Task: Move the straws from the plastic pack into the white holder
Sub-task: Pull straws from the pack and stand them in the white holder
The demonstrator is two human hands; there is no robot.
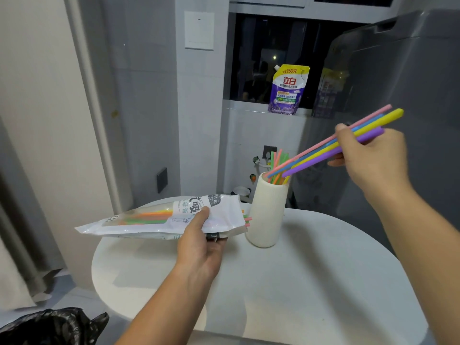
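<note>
My left hand (pixel 199 247) holds the plastic straw pack (pixel 159 219) level above the table, its open end toward the holder; orange and green straws show through it and pink tips stick out at the mouth. The white holder (pixel 267 212) stands upright on the round white table (pixel 298 282), with several green, orange and pink straws inside. My right hand (pixel 373 160) grips a slanted bunch of pink, blue, yellow and purple straws (pixel 321 151). Their lower ends sit at the holder's rim, their upper ends point up and right.
A purple and yellow detergent pouch (pixel 288 89) stands on the window ledge behind. A grey appliance (pixel 398 95) rises at the right, close to the table. A black plastic bag (pixel 49 327) lies on the floor at the lower left, by a curtain.
</note>
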